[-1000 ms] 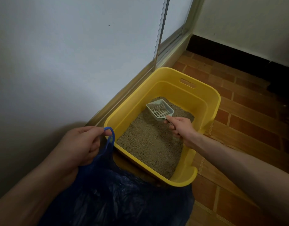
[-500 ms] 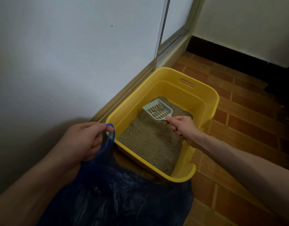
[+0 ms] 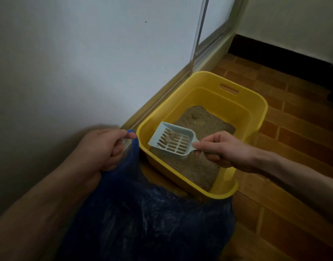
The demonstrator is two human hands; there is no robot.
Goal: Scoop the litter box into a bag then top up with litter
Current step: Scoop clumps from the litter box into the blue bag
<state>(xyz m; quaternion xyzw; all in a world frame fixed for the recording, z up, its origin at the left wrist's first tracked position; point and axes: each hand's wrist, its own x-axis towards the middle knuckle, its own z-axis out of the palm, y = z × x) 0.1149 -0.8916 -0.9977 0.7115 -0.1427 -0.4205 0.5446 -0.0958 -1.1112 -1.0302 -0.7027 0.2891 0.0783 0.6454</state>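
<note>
A yellow litter box (image 3: 242, 102) sits on the floor against the wall, part filled with brownish litter (image 3: 197, 166). My right hand (image 3: 224, 149) grips the handle of a pale blue slotted scoop (image 3: 172, 141), held above the litter near the box's left wall, with a small clump lying in it. My left hand (image 3: 103, 147) pinches the handle of a dark blue plastic bag (image 3: 143, 219), which spreads open below, just in front of the box.
A white wall (image 3: 86, 63) runs along the left, with a sliding door track (image 3: 197, 44) behind the box. Red-brown floor tiles (image 3: 293, 129) lie to the right, and a dark skirting (image 3: 284, 59) runs along the far wall.
My right hand has lifted the scoop out of the litter and swung it left toward the bag. My left hand keeps holding the bag handle.
</note>
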